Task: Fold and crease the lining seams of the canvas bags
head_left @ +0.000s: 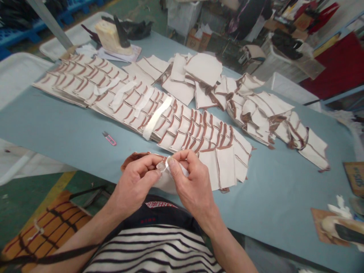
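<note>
My left hand [136,182] and my right hand [190,182] meet at the near edge of the blue table [57,125]. Both pinch one small cream fabric piece [166,178] with a brown underside; the fingertips press together on its top edge. Just beyond my right hand lies the near end of a long overlapped row of cream pieces with brown trim [199,136]. The row runs to the far left [79,77], with white tape strips [155,117] laid across it.
Small pink snips [109,138] lie on the table left of my hands. A loose heap of cream pieces [256,110] spreads at the back right. A cream block with a black tool [113,36] stands far left. White trays [17,72] sit left.
</note>
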A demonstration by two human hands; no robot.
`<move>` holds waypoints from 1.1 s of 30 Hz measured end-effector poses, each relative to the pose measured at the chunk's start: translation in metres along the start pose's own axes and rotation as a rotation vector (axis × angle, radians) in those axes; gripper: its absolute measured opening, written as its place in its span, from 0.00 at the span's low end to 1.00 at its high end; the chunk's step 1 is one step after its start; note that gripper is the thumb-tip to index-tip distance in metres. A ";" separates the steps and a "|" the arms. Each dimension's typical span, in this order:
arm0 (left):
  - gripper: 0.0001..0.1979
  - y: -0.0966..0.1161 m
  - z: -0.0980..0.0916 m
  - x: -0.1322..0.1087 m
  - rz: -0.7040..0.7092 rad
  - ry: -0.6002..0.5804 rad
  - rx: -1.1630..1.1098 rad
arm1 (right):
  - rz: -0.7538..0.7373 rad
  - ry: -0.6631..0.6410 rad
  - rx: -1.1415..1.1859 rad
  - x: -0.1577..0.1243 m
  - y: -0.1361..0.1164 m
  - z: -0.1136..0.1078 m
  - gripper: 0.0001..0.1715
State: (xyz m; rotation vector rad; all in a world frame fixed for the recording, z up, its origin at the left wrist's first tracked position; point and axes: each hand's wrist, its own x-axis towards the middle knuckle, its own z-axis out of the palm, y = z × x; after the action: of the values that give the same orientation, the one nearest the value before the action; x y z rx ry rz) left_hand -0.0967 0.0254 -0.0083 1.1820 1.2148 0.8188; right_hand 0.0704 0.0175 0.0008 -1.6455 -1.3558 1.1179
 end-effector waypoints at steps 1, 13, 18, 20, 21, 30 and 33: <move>0.08 -0.003 -0.001 0.000 0.012 -0.006 -0.022 | -0.007 -0.003 0.014 -0.001 0.000 0.001 0.12; 0.07 0.002 0.002 0.002 0.085 0.069 0.000 | -0.048 0.027 0.062 -0.009 0.002 0.012 0.11; 0.08 0.001 0.002 0.003 0.063 0.085 0.020 | -0.043 0.008 0.085 -0.010 0.001 0.013 0.10; 0.08 -0.001 0.001 0.003 0.054 0.080 0.011 | -0.039 -0.003 0.094 -0.010 0.002 0.013 0.10; 0.09 -0.002 0.001 0.003 0.052 0.080 0.010 | -0.038 -0.005 0.093 -0.010 0.003 0.013 0.10; 0.08 -0.015 0.002 0.001 0.067 0.067 -0.080 | 0.005 -0.013 0.137 -0.009 0.003 0.014 0.11; 0.09 -0.020 0.001 -0.002 0.054 0.063 -0.122 | 0.062 -0.080 0.211 -0.008 0.003 0.013 0.12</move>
State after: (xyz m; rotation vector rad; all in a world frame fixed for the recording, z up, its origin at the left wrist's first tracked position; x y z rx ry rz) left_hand -0.0986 0.0185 -0.0275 1.1006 1.1704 0.9636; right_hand 0.0584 0.0087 -0.0055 -1.5121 -1.1978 1.3283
